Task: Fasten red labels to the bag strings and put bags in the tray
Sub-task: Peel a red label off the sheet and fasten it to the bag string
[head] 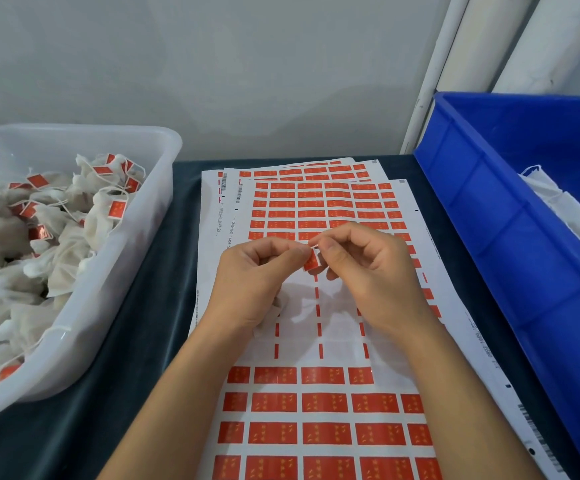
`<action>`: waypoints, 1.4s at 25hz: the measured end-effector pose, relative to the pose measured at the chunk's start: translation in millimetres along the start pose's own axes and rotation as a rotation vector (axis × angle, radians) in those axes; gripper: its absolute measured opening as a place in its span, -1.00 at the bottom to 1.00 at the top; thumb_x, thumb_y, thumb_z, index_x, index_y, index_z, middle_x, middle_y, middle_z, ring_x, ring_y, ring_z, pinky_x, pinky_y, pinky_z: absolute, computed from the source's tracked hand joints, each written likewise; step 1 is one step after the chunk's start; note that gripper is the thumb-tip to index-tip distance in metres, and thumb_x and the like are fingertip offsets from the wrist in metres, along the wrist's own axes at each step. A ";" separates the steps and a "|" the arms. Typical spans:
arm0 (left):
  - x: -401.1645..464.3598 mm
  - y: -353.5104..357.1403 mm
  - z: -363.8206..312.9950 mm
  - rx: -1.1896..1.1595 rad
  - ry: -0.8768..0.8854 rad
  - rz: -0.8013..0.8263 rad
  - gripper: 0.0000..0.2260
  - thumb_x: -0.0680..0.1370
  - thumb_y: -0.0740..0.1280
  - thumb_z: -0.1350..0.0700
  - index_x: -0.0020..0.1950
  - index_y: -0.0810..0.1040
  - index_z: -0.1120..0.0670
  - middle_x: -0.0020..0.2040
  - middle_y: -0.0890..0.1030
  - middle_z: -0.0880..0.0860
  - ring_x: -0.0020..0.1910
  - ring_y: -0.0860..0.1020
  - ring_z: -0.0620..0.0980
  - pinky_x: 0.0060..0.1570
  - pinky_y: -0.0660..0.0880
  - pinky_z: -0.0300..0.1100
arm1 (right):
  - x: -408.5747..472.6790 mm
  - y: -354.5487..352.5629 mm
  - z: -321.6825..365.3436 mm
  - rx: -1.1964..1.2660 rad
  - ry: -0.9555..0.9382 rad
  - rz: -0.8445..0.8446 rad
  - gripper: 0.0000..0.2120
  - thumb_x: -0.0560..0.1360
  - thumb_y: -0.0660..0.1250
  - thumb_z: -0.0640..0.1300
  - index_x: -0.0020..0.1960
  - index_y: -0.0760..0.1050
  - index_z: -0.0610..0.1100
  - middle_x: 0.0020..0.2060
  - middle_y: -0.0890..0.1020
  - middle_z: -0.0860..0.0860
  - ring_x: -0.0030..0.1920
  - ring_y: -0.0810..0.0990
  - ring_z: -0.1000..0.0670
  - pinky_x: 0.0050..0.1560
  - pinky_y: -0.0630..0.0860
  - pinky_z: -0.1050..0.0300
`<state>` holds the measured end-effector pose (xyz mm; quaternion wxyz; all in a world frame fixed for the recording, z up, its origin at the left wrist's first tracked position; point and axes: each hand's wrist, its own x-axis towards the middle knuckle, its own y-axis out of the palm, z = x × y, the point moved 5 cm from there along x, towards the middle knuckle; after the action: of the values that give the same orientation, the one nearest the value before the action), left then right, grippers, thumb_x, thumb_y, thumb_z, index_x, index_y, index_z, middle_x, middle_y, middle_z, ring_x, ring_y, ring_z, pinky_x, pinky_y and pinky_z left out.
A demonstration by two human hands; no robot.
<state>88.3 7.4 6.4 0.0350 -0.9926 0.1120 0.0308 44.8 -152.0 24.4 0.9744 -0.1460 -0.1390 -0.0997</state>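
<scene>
Left hand (257, 271) and right hand (368, 268) both pinching one red label (311, 261) over the label sheet (323, 403) — clear tray (136, 258) of tagged bags (56, 237) left, blue bin (510, 237) right

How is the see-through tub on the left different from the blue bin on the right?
The clear tub is see-through and whitish; the blue bin is solid blue. The clear tub is heaped with white bags that carry red labels; the blue bin shows only a few white bags with no labels in sight. The blue bin's wall has ribs; the tub's is smooth. Both sit on the dark table beside the label sheets.
</scene>
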 end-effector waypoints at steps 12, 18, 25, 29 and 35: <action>1.5 1.5 0.8 0.009 0.032 0.014 -0.82 0.60 0.44 0.04 -0.20 0.73 -0.07 -0.44 0.55 -0.13 -0.52 0.43 -0.19 -0.49 0.41 -0.36 | -1.2 0.7 -1.1 -0.035 0.035 0.039 -0.67 0.55 0.36 -0.30 0.16 0.61 0.08 -0.12 0.70 0.19 0.00 0.69 0.11 -0.04 0.63 0.25; 1.2 2.8 -0.3 0.036 0.083 0.046 -0.85 0.58 0.47 0.03 -0.19 0.72 -0.08 -0.41 0.54 -0.03 -0.51 0.39 -0.16 -0.51 0.40 -0.32 | -0.3 0.2 -5.4 0.036 0.082 0.000 -0.86 0.56 0.33 -0.03 0.07 0.64 0.10 -0.12 0.68 0.22 -0.01 0.66 0.16 -0.09 0.60 0.28; 2.6 2.5 0.2 0.088 0.153 0.054 -0.91 0.57 0.48 -0.04 -0.14 0.71 -0.14 -0.26 0.58 0.22 -0.41 0.43 -0.01 -0.42 0.47 -0.28 | -1.6 2.3 -5.2 -0.028 0.081 0.002 -0.89 0.60 0.39 -0.08 -0.07 0.63 0.09 -0.18 0.69 0.17 -0.05 0.67 0.11 -0.05 0.61 0.18; 3.8 3.0 2.2 0.062 0.122 0.051 -0.91 0.56 0.48 -0.01 -0.15 0.73 -0.11 -0.26 0.56 0.29 -0.42 0.41 0.04 -0.46 0.46 -0.21 | -1.4 3.0 -5.5 -0.027 0.087 0.014 -0.91 0.61 0.39 -0.09 -0.05 0.63 0.05 -0.17 0.70 0.15 -0.04 0.68 0.09 -0.03 0.61 0.20; 3.9 2.2 4.7 0.066 0.127 0.025 -0.90 0.55 0.47 0.05 -0.16 0.73 -0.06 -0.26 0.56 0.30 -0.44 0.39 0.02 -0.47 0.45 -0.22 | -1.5 5.4 -9.3 -0.016 0.105 0.044 -0.90 0.60 0.38 -0.14 -0.06 0.62 0.02 -0.18 0.69 0.12 -0.05 0.68 0.07 -0.03 0.62 0.10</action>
<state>91.3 4.8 1.3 0.0602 -0.9894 0.1272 -0.0354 46.9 -149.7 14.1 0.9811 -0.1513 -0.0837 -0.0871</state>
